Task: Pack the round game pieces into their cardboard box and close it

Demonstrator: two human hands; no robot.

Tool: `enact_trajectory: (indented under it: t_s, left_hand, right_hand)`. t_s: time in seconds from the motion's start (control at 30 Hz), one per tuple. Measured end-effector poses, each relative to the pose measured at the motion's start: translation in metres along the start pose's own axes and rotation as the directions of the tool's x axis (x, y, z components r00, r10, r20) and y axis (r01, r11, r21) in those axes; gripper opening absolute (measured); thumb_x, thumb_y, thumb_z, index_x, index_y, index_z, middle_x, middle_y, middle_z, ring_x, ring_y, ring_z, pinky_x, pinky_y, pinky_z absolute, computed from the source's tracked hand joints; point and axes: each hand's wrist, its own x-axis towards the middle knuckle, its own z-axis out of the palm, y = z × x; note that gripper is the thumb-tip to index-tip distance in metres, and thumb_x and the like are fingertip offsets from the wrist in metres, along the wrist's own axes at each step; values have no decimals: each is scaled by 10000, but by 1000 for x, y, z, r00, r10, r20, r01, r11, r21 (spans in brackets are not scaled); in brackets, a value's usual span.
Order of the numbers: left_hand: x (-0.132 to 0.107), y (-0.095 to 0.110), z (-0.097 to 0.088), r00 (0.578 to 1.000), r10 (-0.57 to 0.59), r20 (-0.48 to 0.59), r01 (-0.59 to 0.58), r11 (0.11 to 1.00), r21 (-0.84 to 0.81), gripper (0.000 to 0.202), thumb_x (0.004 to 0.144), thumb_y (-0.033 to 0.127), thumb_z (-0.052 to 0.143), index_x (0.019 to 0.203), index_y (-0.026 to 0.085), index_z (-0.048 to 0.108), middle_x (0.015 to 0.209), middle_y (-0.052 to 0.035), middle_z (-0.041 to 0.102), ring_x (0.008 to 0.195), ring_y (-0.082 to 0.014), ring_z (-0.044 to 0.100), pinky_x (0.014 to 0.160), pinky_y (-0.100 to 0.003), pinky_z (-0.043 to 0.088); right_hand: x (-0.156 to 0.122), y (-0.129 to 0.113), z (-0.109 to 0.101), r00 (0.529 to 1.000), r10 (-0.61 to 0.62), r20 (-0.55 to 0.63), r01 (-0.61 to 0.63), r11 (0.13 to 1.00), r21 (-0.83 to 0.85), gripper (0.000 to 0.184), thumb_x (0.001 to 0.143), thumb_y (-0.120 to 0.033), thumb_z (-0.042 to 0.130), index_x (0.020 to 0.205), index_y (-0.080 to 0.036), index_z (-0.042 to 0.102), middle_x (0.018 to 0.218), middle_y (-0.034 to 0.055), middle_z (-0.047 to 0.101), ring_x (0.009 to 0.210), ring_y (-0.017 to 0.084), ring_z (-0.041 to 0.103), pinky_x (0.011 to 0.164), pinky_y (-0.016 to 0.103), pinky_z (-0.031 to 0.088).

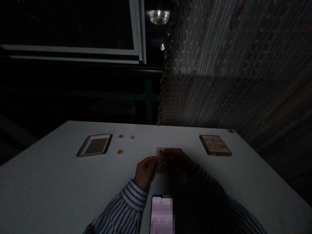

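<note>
A small box (161, 167) holding several round Chinese chess pieces sits at the middle of the white table. My left hand (145, 170) is at its left side, with curled fingers gripping the edge. From the right, my right hand (179, 159) reaches over the box, its fingertips closed at a chess piece near the far end. That hand lies in deep shadow and covers the right part of the box. To the left are three loose pieces: one chess piece (119, 152) nearer to me, another piece (121, 136) and a third piece (132, 137) behind it.
An open, shallow box part (95, 145) lies at the left of the white table (60, 182). A flat box with a printed cover (215, 145) lies at the right. A lit phone (159, 214) is at the near edge. Behind hang a string curtain (207, 65) and a window frame (73, 50).
</note>
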Motion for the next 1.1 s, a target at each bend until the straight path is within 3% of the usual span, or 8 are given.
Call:
enact_trajectory:
  t_s: [0.2, 0.6, 0.8, 0.97, 1.1]
  left_hand:
    - [-1, 2, 0, 998, -57, 3, 57, 997, -58, 271, 630, 373, 596, 754, 137, 644, 730, -57, 687, 715, -176, 627, 671, -269, 488]
    - [-2, 10, 1, 999, -48, 21, 49, 997, -54, 284, 630, 367, 596, 770, 126, 654, 770, -65, 688, 725, -177, 624, 663, -265, 489]
    - [-2, 10, 1, 998, -64, 10, 65, 995, -70, 283, 631, 363, 602, 771, 121, 644, 743, -62, 687, 689, -172, 622, 635, -259, 486]
    - [-2, 7, 0, 998, -57, 11, 58, 997, -60, 281, 650, 374, 589, 780, 131, 645, 752, -62, 684, 711, -167, 620, 643, -246, 481]
    - [-1, 5, 1, 996, -84, 21, 85, 992, -95, 311, 646, 388, 597, 809, 126, 639, 689, -49, 676, 658, -158, 612, 593, -238, 472]
  right_hand:
    - [0, -1, 1, 1000, 23, 5, -23, 999, 28, 234, 758, -338, 532, 917, -179, 597, 872, 41, 648, 785, 147, 601, 687, 250, 480]
    - [2, -14, -2, 997, 82, 14, -83, 995, 62, 223, 802, -337, 471, 840, -172, 615, 807, 31, 651, 746, 139, 598, 657, 241, 467]
    - [3, -15, -2, 1000, -6, -7, 5, 995, -103, 195, 772, -341, 508, 845, -194, 615, 802, 37, 643, 736, 145, 589, 663, 250, 456]
    - [4, -12, -2, 987, -136, 87, 152, 962, -226, 174, 805, -314, 468, 809, -194, 595, 725, 9, 624, 646, 106, 546, 600, 211, 394]
    - [6, -14, -2, 986, -128, 111, 161, 909, -384, 230, 834, -344, 420, 801, -192, 590, 705, 9, 612, 621, 105, 519, 561, 212, 340]
